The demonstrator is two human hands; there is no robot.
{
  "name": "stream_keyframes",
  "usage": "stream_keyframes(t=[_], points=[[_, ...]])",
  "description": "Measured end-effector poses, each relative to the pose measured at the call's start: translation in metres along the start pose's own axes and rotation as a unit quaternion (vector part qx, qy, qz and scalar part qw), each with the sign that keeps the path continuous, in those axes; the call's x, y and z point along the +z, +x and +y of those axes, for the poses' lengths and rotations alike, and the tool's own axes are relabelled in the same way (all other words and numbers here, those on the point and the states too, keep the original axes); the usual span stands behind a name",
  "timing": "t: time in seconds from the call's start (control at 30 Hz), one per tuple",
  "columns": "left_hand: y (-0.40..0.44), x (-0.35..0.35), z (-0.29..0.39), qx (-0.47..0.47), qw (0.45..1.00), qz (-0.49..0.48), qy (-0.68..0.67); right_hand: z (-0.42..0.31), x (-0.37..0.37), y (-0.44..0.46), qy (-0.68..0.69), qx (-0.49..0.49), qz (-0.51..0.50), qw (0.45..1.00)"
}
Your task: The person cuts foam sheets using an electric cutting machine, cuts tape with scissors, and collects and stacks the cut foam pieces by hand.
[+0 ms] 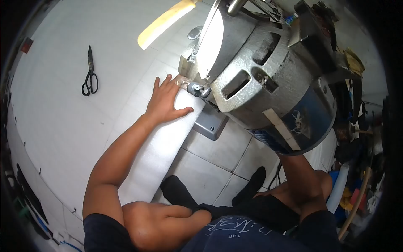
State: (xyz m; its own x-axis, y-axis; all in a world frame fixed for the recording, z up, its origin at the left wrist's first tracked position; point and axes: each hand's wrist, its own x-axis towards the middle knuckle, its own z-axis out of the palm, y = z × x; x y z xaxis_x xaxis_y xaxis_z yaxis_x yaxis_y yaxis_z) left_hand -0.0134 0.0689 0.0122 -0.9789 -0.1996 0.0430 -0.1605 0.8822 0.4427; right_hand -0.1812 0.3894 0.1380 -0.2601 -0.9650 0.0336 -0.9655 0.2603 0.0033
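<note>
My left hand (164, 99) lies with its fingers spread on the end of a long white foam-like strip (157, 155). Its thumb rests on the strip's upper face, and its fingertips are close to a small metal fitting (194, 88) with clear plastic around it. That fitting is at the lower front of a large grey metal machine (245, 63) with slotted openings and a dark blue rounded end. My right forearm (300, 172) reaches up behind this blue end, which hides the right hand. The strip runs from the fitting back toward my left knee.
Black scissors (90, 73) lie on the white surface (63, 126) at left. A yellow-handled object (166, 24) is at the top. Below the machine, a grey pedal-like plate (211, 124) is by the tiled floor (205, 157). Mixed items crowd the right edge, including a wooden stick (357, 201).
</note>
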Motion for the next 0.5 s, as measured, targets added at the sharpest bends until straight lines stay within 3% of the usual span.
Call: stream_keyframes(t=[0.23,0.33,0.37,0.43,0.47,0.5], points=[[-0.001,-0.01,0.0,-0.019,0.999,-0.014,-0.037,-0.001,0.01,0.018,-0.051,-0.027,0.02,0.998],[-0.01,-0.018,-0.023,-0.011,0.954,0.078,-0.289,0.0,0.014,0.024,-0.076,-0.041,0.03,0.996],[-0.012,-0.021,-0.037,-0.013,0.949,0.13,-0.286,0.0,0.015,0.025,-0.086,-0.044,0.032,0.995],[-0.018,-0.047,-0.052,-0.095,0.986,0.124,0.055,0.001,0.016,0.029,-0.1,-0.049,0.039,0.993],[-0.019,-0.057,-0.047,-0.197,0.975,0.072,0.074,0.001,0.017,0.031,-0.105,-0.052,0.042,0.992],[-0.021,-0.053,-0.048,-0.199,0.975,0.071,0.074,-0.001,0.018,0.032,-0.112,-0.056,0.043,0.991]])
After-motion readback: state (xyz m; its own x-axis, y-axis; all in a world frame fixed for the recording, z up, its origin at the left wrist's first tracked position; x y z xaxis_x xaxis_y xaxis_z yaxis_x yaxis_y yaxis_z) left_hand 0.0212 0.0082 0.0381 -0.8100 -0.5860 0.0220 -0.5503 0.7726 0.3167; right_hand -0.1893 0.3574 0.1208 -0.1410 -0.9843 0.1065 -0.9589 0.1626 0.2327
